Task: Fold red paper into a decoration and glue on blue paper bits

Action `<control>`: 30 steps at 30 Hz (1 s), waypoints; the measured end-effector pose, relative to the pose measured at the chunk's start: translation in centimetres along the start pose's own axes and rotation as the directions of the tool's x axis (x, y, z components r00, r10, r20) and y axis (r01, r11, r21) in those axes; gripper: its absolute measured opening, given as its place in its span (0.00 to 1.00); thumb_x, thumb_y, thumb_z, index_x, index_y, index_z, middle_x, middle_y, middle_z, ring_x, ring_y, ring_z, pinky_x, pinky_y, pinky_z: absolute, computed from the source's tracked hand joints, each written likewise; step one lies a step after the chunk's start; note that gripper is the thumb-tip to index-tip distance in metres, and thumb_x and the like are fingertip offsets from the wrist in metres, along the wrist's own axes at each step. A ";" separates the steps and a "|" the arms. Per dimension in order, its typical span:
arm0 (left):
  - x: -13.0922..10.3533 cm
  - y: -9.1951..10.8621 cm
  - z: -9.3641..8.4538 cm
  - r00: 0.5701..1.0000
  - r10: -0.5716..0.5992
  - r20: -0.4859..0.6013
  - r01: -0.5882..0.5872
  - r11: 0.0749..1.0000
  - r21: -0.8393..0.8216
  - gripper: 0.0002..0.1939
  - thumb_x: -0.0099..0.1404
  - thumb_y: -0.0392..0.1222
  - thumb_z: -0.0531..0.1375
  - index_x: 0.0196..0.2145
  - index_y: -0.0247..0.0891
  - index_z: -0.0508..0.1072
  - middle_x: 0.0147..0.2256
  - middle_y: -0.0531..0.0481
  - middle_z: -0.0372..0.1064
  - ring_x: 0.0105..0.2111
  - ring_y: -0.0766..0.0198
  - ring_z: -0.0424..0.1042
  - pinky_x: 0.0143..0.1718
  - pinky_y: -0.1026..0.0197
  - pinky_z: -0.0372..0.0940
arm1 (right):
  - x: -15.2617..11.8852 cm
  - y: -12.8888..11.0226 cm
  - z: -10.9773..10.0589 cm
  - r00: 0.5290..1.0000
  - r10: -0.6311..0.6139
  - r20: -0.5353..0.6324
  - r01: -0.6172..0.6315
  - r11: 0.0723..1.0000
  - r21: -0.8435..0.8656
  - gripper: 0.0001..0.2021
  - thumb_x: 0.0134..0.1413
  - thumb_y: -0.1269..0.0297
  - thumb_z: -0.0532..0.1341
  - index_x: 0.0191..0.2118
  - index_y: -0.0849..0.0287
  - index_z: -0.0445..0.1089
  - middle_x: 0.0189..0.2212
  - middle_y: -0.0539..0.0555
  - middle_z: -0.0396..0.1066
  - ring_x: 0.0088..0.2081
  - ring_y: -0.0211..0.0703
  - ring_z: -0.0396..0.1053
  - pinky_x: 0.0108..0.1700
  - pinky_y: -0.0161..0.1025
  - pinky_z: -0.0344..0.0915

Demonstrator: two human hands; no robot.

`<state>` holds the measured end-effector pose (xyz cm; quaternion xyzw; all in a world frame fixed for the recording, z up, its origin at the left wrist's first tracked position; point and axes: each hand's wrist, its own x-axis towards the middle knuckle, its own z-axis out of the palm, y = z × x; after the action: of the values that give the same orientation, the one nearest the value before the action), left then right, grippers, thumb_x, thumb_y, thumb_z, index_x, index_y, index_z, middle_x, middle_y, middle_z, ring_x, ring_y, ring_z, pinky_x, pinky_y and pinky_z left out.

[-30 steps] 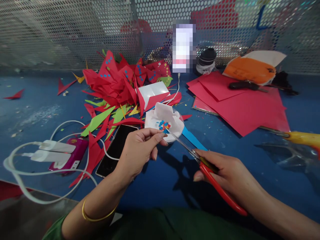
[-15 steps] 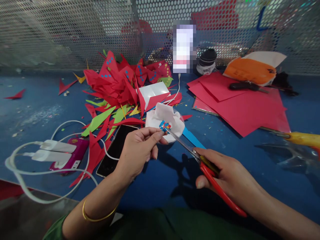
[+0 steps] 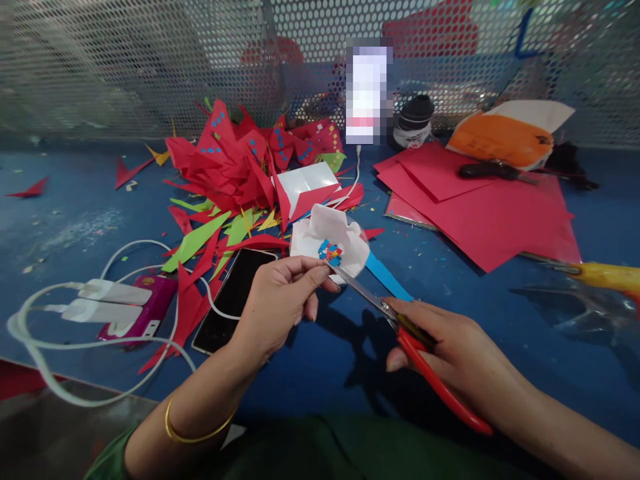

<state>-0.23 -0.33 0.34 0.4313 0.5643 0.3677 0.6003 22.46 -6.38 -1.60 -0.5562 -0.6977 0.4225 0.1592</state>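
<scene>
Apparently, the scissors [image 3: 411, 347] sat clamped in the right hand [image 3: 465, 340], tips near the left hand [image 3: 280, 300], its fingertips together, any held piece indiscernible; judged stiff, best gripped by handles; bits [image 3: 330, 252] just beyond left fingertips, likely feather-light.

No lettering, brand or number is showing legibly. At upper right of the frame, an orange-and-white packet [image 3: 500, 140] is carrying faint dark print and a small dark mark near its right end, both too blurred to read. At upper center, the screen of an upright phone [image 3: 369, 93] is glowing behind coarse pixel blocks, its content unreadable. At lower left, a purple device [image 3: 163, 293] is bearing a round gold-colored mark on top and a small white patch with dark marks near its lower edge, both too small to make out.
</scene>
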 end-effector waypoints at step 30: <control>0.0 0.2 0.0 1.000 0.010 -0.021 -0.008 0.996 0.087 0.08 0.61 0.43 0.65 0.29 0.35 0.78 0.24 0.51 0.75 0.13 0.77 0.60 0.13 0.71 0.48 | 0.1 -0.2 -0.4 0.995 0.018 -0.101 -0.015 1.000 0.025 0.07 0.56 0.55 0.65 0.39 0.49 0.75 0.30 0.46 0.77 0.30 0.41 0.74 0.33 0.34 0.70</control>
<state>-0.20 -0.26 0.48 0.4554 0.5844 0.3501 0.5732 22.60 -6.13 -1.24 -0.5807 -0.6789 0.4035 0.1975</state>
